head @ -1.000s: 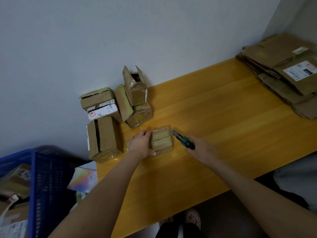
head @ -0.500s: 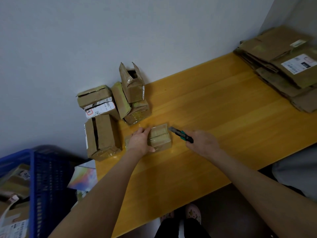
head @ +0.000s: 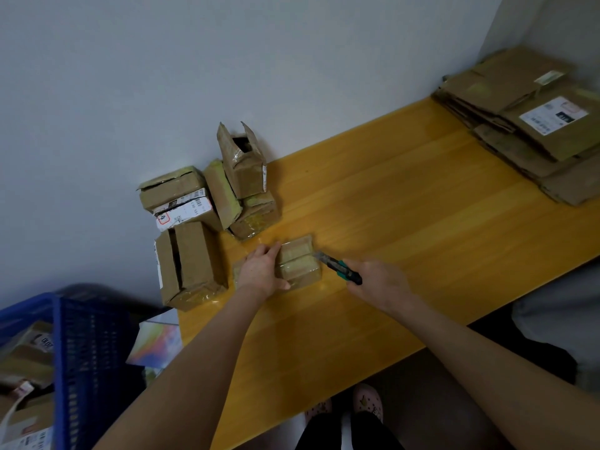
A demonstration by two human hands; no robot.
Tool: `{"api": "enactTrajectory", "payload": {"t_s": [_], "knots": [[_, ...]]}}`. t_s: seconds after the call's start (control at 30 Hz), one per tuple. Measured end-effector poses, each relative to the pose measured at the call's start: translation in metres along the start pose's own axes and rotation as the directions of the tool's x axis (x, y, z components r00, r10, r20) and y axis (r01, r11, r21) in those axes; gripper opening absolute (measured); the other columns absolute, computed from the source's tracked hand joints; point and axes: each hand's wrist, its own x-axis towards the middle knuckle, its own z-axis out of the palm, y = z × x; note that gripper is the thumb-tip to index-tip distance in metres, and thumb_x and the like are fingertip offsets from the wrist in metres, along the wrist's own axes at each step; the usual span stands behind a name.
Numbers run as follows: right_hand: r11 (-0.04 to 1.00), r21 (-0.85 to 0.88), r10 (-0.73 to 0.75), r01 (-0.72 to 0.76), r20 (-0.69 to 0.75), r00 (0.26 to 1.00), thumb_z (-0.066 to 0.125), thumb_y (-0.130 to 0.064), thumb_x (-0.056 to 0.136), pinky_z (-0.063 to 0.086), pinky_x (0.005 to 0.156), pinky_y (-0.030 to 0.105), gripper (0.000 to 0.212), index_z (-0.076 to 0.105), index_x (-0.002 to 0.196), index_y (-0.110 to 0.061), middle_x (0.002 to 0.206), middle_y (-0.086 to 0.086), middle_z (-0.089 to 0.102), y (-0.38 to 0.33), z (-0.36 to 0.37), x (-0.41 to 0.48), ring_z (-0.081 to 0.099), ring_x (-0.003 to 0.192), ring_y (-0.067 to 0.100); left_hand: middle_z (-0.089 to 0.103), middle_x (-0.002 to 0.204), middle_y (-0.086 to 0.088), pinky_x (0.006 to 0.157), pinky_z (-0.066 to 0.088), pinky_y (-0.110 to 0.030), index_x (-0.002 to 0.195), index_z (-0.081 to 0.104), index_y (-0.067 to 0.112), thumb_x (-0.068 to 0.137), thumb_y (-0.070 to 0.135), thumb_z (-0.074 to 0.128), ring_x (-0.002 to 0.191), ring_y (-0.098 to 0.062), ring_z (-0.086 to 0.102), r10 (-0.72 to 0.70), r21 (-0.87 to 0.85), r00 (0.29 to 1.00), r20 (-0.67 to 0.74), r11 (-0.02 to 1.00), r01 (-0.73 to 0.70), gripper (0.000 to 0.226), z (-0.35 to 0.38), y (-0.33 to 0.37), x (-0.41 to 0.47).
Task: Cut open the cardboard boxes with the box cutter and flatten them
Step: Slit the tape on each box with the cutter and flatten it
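i see the blue crate (head: 81, 345) low off the table's left end, holding more cardboard; the unopened boxes (head: 175, 193) crowd the far-left corner against the wall; just right of them the left hand (head: 263, 271) grips the small taped box (head: 298, 261), thumb on its near edge, fingers over its far side, covering its left part; right of that the box cutter (head: 337, 267) is held in the closed right hand (head: 380, 280), blade pointing left, tip at the box's right top edge; looks touching, i cannot be sure

risks, my read: the blade faces straight at the left hand, so if the tape gives suddenly or i push too hard it could run along the seam into the fingers; the glossy tape wrap looks slick, so the box may slide left into the pile or twist under the hand; a deep cut could hit whatever is inside, contents not visible; a shove could topple the tall open box (head: 243, 160) perched on the pile

room: left side is tight, pile just beside the left hand, table's left end right behind the large box (head: 191, 264); near table edge is close to both forearms, little slack; right of the right hand the table (head: 438, 222) is open wood, wide room to pull the cutter away or spread flaps; far right the flattened stack (head: 526, 125) sits in the corner, well apart
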Motion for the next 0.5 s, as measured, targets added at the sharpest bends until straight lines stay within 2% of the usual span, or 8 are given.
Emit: {"api": "enactTrajectory", "payload": {"t_s": [0.23, 0.3, 0.33, 0.37, 0.43, 0.5], "knots": [[1.000, -0.004, -0.022, 0.022, 0.046, 0.999, 0.049, -0.036, 0.097, 0.054, 0.072, 0.034, 0.048, 0.039, 0.144, -0.031, 0.110, 0.002, 0.063, 0.015, -0.006, -0.004, 0.061, 0.090, 0.019, 0.032, 0.152, -0.003, 0.113, 0.034, -0.041, 0.154, 0.021, 0.025, 0.074, 0.034, 0.081, 0.138, -0.027, 0.035, 0.003, -0.016, 1.000, -0.008, 1.000, -0.003, 0.100, 0.002, -0.002, 0.001], [0.996, 0.088, -0.018, 0.015, 0.043, 0.999, 0.054, -0.034, 0.095, 0.055, 0.072, 0.033, 0.046, 0.047, 0.140, -0.030, 0.109, 0.000, 0.064, 0.021, -0.004, -0.010, 0.062, 0.089, 0.017, 0.033, 0.150, -0.003, 0.111, 0.036, -0.040, 0.153, 0.022, 0.025, 0.074, 0.033, 0.082, 0.136, -0.027, 0.036, 0.001, -0.032, 1.000, -0.010, 0.999, -0.002, 0.100, 0.002, -0.003, 0.002], [0.979, 0.201, 0.015, -0.018, 0.014, 1.000, 0.056, -0.032, 0.094, 0.054, 0.068, 0.031, 0.046, 0.049, 0.139, -0.028, 0.107, -0.001, 0.065, 0.022, -0.001, -0.011, 0.062, 0.085, 0.016, 0.034, 0.149, -0.003, 0.111, 0.037, -0.041, 0.153, 0.022, 0.025, 0.073, 0.033, 0.082, 0.135, -0.027, 0.037, 0.004, -0.036, 1.000, -0.010, 0.999, -0.005, 0.100, 0.002, -0.003, 0.003], [0.935, 0.349, 0.077, -0.064, -0.024, 0.997, 0.058, -0.030, 0.093, 0.052, 0.062, 0.027, 0.046, 0.050, 0.138, -0.027, 0.104, -0.001, 0.065, 0.022, 0.003, -0.012, 0.062, 0.080, 0.014, 0.035, 0.148, -0.003, 0.110, 0.037, -0.041, 0.153, 0.022, 0.024, 0.073, 0.033, 0.082, 0.135, -0.027, 0.038, 0.008, -0.039, 1.000, -0.009, 0.999, -0.008, 0.100, 0.002, -0.004, 0.003], [0.778, 0.613, 0.241, -0.137, -0.089, 0.967, 0.058, -0.026, 0.094, 0.044, 0.054, 0.021, 0.047, 0.047, 0.139, -0.022, 0.097, 0.001, 0.064, 0.015, 0.009, -0.008, 0.059, 0.071, 0.012, 0.036, 0.148, -0.004, 0.110, 0.037, -0.041, 0.153, 0.022, 0.025, 0.073, 0.034, 0.082, 0.134, -0.027, 0.038, 0.010, -0.045, 1.000, -0.012, 0.999, -0.011, 0.101, 0.003, -0.005, 0.003], [0.624, 0.757, 0.345, -0.194, -0.044, 0.937, 0.058, -0.024, 0.095, 0.041, 0.054, 0.020, 0.047, 0.044, 0.140, -0.017, 0.095, 0.005, 0.063, 0.003, 0.014, -0.003, 0.058, 0.068, 0.011, 0.036, 0.147, -0.004, 0.111, 0.036, -0.041, 0.153, 0.021, 0.025, 0.074, 0.035, 0.081, 0.134, -0.027, 0.037, 0.009, -0.038, 1.000, -0.018, 0.999, -0.010, 0.100, 0.003, -0.005, 0.001]]}}
